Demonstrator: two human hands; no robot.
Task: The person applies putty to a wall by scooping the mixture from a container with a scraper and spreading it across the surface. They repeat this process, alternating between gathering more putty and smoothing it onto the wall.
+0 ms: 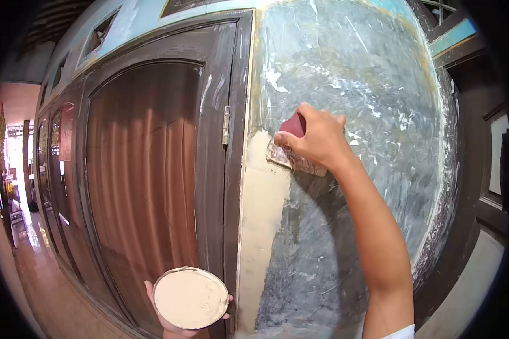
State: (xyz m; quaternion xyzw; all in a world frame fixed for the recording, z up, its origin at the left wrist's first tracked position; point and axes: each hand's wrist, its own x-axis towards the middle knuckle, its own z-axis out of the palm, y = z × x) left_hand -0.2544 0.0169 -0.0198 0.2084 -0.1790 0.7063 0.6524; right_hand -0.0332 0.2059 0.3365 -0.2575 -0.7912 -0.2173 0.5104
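Note:
My right hand (322,138) grips a putty scraper with a dark red upper part (294,125) and a putty-smeared lower edge. The scraper lies against the grey wall (328,248), at the top of a strip of cream putty (266,198) beside the door frame. Low in the view, my left hand (177,333) holds a round tub (227,289) from below, with fingers around its sides. Smooth cream putty (189,298) fills the tub almost to its rim.
Left of the strip stands a dark wooden door (215,141) with a curtained glass panel (144,164) and a metal hinge (226,125). White and blue paint flecks mark the wall. Another dark wooden frame (469,147) is at the right; tiled floor (62,294) runs along the left.

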